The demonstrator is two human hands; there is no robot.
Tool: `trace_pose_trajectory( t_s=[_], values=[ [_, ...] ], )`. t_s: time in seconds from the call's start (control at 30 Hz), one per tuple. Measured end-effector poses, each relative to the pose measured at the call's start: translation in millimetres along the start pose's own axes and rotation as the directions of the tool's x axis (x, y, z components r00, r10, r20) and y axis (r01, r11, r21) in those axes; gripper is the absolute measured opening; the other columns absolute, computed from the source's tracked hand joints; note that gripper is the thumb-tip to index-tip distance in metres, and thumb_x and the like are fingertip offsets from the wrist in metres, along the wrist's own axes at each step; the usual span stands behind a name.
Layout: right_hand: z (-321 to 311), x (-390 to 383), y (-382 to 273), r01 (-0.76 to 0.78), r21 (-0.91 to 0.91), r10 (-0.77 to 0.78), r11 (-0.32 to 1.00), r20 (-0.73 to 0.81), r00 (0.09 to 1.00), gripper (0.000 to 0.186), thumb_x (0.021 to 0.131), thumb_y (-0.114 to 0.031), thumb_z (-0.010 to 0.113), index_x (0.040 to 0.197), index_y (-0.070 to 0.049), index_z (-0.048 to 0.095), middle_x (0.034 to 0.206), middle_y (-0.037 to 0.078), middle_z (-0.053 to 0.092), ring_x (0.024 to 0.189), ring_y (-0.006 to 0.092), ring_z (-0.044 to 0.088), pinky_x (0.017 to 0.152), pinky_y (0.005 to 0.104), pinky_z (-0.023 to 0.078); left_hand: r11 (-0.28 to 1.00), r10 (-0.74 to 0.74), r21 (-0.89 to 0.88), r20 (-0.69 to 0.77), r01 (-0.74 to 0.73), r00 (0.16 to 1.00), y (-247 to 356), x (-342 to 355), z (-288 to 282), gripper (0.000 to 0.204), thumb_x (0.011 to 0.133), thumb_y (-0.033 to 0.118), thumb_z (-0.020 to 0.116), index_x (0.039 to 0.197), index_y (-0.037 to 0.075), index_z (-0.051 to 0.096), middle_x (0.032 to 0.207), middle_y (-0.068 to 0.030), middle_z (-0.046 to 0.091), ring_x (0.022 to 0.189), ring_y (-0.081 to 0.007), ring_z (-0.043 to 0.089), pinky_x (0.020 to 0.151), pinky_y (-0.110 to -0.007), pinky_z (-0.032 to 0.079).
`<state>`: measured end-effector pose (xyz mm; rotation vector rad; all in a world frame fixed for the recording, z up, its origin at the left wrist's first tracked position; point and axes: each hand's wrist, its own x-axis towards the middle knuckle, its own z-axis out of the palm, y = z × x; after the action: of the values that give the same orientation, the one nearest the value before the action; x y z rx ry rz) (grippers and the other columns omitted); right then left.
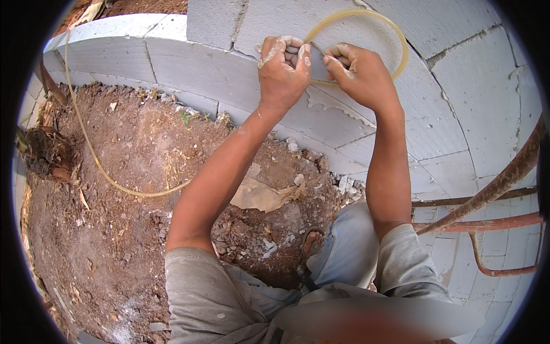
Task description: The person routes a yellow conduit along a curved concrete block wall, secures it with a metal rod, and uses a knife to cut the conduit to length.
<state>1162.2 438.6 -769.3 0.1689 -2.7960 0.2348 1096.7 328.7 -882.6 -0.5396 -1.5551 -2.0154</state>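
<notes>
My left hand [285, 74] is closed in front of the light grey block wall [223, 86], its fingertips caked with pale mortar. A yellowish see-through hose [358, 12] curves in a loop from its fingers, up across the wall and round behind my right hand. Close by on the right, my right hand [362, 74] is pinched shut, with pale smears on its thumb and fingers. Between the two hands shows a thin dark piece [317, 48], too small to name. The fingers cover its ends and part of the hose.
More of the hose [94, 155] hangs from the wall's top at left and trails over reddish soil [126, 229]. A torn brown paper piece [264, 194] lies near my foot [312, 242]. Rusty metal poles [492, 178] slant in from the right. A thick stump-like lump [48, 152] stands far left.
</notes>
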Motion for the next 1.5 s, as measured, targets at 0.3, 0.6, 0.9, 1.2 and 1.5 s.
trace_pose_trajectory(
  t_s=[0.3,0.6,0.9,1.2,1.5],
  values=[
    [1.4,0.5,1.9,0.017,-0.024,-0.017,1.000,0.013,1.000,0.027,0.092,-0.024,0.061,0.099,0.001,0.069,0.071,0.011,0.068,0.066,0.0183,0.065,0.066,0.0324,0.051,0.999,0.036,0.026,0.013,-0.036,0.999,-1.8,-0.3,-1.6,0.015,0.089,0.006,0.069,0.100,-0.001,0.062,0.097,-0.0054,0.056,0.073,-0.0092,0.062,0.067,-0.024,0.053],
    [4.1,0.0,4.1,0.020,0.018,-0.021,1.000,0.026,0.999,0.026,0.094,-0.023,0.061,0.099,0.000,0.070,0.073,0.010,0.069,0.068,0.0156,0.065,0.066,0.0305,0.051,0.999,0.006,-0.040,0.010,-0.005,1.000,-3.3,-1.1,-2.5,0.016,0.086,0.004,0.070,0.099,-0.001,0.063,0.098,-0.0049,0.057,0.074,-0.0091,0.062,0.069,-0.024,0.053],
    [4.1,0.9,4.7,0.047,-0.034,-0.047,0.998,0.010,0.999,0.027,0.093,-0.024,0.061,0.100,0.001,0.070,0.072,0.009,0.068,0.066,0.0160,0.064,0.065,0.0309,0.051,0.997,0.074,-0.025,-0.027,-0.075,0.997,-5.7,0.5,-0.9,0.012,0.085,0.004,0.071,0.093,0.000,0.063,0.096,-0.0053,0.054,0.063,-0.0081,0.060,0.060,-0.024,0.051],
    [3.6,1.0,2.3,0.037,-0.025,-0.037,0.999,0.021,0.999,0.027,0.093,-0.024,0.061,0.098,0.000,0.070,0.071,0.010,0.068,0.065,0.0176,0.064,0.065,0.0319,0.050,0.997,0.077,-0.028,-0.040,-0.078,0.996,-6.9,1.0,0.3,0.012,0.084,0.004,0.071,0.092,0.000,0.063,0.095,-0.0059,0.055,0.062,-0.0096,0.060,0.058,-0.025,0.051],
    [3.8,0.5,3.0,0.033,-0.037,-0.032,0.999,0.017,0.999,0.026,0.093,-0.023,0.061,0.099,0.000,0.070,0.071,0.010,0.068,0.066,0.0184,0.065,0.066,0.0322,0.051,0.999,0.015,-0.030,-0.003,-0.015,1.000,-4.6,-1.0,-0.2,0.016,0.086,0.007,0.073,0.096,-0.001,0.063,0.097,-0.0037,0.056,0.072,-0.0077,0.060,0.067,-0.023,0.052]
  ],
)
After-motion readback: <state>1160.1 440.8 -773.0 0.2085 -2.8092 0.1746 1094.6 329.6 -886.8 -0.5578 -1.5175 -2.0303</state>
